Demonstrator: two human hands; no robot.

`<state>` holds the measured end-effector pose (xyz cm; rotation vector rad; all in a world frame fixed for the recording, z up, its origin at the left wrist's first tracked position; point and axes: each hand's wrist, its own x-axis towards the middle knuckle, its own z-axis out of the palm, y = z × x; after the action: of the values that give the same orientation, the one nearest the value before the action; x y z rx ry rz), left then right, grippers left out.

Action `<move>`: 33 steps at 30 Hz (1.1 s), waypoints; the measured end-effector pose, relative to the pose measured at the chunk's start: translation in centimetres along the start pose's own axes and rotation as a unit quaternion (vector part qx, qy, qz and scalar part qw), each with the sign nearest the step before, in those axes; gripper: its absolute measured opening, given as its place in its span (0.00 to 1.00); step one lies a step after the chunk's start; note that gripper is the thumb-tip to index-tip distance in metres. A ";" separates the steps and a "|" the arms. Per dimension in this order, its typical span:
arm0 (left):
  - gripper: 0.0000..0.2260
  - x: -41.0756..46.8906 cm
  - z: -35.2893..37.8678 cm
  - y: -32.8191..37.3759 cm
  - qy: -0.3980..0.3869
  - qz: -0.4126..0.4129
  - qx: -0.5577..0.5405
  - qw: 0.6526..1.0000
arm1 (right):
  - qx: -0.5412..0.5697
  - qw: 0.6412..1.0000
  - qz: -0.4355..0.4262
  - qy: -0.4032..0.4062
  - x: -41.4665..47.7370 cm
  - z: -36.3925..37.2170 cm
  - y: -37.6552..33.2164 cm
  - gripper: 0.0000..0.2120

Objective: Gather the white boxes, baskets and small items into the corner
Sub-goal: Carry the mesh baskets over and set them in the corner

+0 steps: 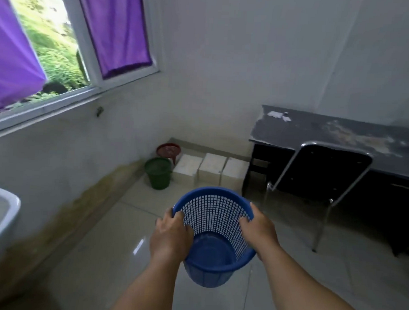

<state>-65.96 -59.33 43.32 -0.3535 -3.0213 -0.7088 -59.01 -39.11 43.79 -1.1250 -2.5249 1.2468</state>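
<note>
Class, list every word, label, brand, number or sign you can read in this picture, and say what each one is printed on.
No readable text anywhere in this view.
blue basket: plain mesh, no label showing.
white boxes: visible faces look blank.
paper scraps on the desk: too small and blurred to tell whether anything is printed on them.

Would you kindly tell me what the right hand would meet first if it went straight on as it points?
Probably the white boxes: the right hand, gripping the blue basket, has only bare floor before them, though depth is unclear.
</note>
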 end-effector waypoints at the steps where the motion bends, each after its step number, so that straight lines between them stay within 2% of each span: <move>1: 0.16 1.4 0.1 -0.6 0.006 -0.003 0.005 1.000 | -0.004 1.000 -0.006 -0.009 1.4 0.8 -0.8 0.29; 7: 0.16 13.1 2.8 -2.5 0.000 -0.032 0.019 0.999 | -0.021 0.993 -0.028 -0.109 12.9 4.8 -5.1 0.27; 11: 0.20 21.2 4.8 -2.9 -0.057 -0.077 0.016 0.995 | -0.067 0.981 -0.017 -0.184 21.5 6.1 -8.3 0.28; 18: 0.19 32.8 5.9 -4.6 -0.093 -0.152 -0.014 0.984 | -0.106 0.967 -0.013 -0.231 33.5 11.0 -15.5 0.30; 22: 0.19 40.7 6.4 -7.6 -0.128 -0.151 0.004 0.980 | -0.110 0.958 0.022 -0.263 39.4 15.6 -18.8 0.16; 28: 0.20 52.4 6.2 -13.8 -0.211 -0.124 0.004 0.970 | -0.109 0.940 0.113 -0.304 46.6 22.9 -24.7 0.12; 33: 0.25 60.5 6.7 -18.6 -0.254 -0.144 0.009 0.956 | -0.108 0.931 0.127 -0.324 51.9 28.7 -28.7 0.07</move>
<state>-128.83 -59.62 33.32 -0.1027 -3.6186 -0.6912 -124.07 -34.33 34.60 -1.2856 -3.1321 1.6663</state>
